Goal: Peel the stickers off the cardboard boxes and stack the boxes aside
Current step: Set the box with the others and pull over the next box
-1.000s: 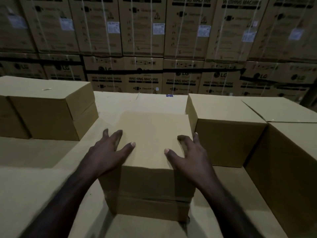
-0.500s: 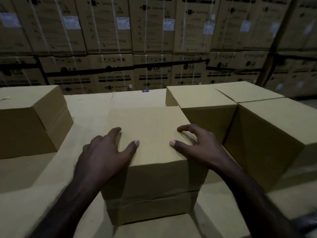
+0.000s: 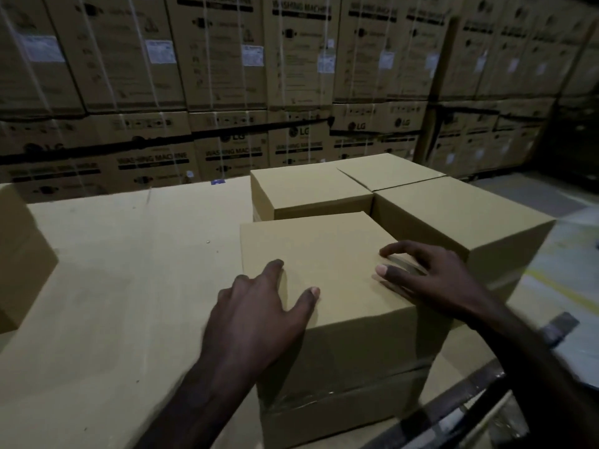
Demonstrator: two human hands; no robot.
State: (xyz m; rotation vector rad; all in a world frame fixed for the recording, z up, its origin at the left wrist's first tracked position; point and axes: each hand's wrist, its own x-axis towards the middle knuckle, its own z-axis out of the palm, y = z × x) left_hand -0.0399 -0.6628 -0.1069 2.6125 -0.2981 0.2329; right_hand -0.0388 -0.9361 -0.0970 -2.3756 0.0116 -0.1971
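Hands spread flat atop a plain cardboard box at centre: left hand at 7 o'clock, right hand at 4, gripping nothing; three boxes at 1 o'clock.

The scene is dim and warm-toned, lit weakly from above so the top of the plain brown cardboard box under the hands reads brightest while its front face falls into shadow. The back wall of printed washing-machine cartons is soft and smeared by motion blur, its lettering barely legible. Wide-angle distortion bends lines at the edges, and the right forearm blurs toward the dark lower corner
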